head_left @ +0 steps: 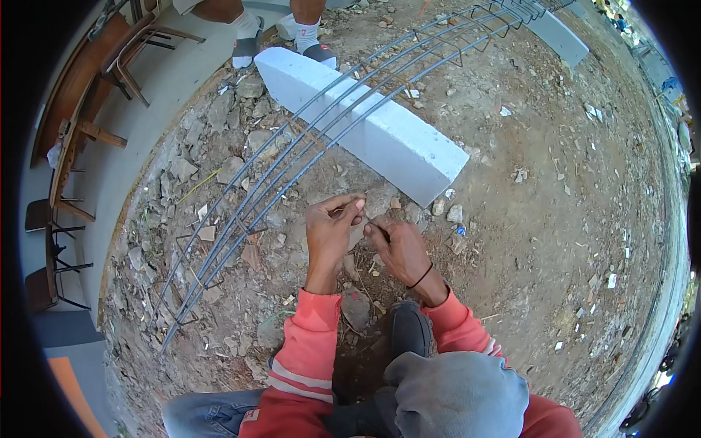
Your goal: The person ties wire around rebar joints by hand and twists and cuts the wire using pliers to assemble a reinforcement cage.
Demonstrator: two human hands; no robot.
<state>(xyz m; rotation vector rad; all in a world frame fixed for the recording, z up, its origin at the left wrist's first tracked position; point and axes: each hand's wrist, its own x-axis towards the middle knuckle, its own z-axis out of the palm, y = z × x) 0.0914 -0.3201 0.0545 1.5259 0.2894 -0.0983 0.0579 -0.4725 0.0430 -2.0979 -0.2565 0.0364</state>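
Observation:
My left hand [330,232] is closed in a pinch, thumb against fingertips. Close beside it, my right hand [406,252] is curled shut with its thumb pressed forward. A thin dark wire-like piece [367,219] runs between the fingers of both hands; most of it is hidden. Just beyond and to the left lies a long cage of steel rebar [252,197], with thin bent stirrups around its bars. It rests across a white block [380,139], and neither hand touches it.
A second white block [558,36] supports the cage's far end. Another person's feet in sandals [319,52] are beside the first block. Stones and rubble [219,113] cover the dirt. Chairs [139,55] stand on the paved floor at left. My shoe [410,328] is below my hands.

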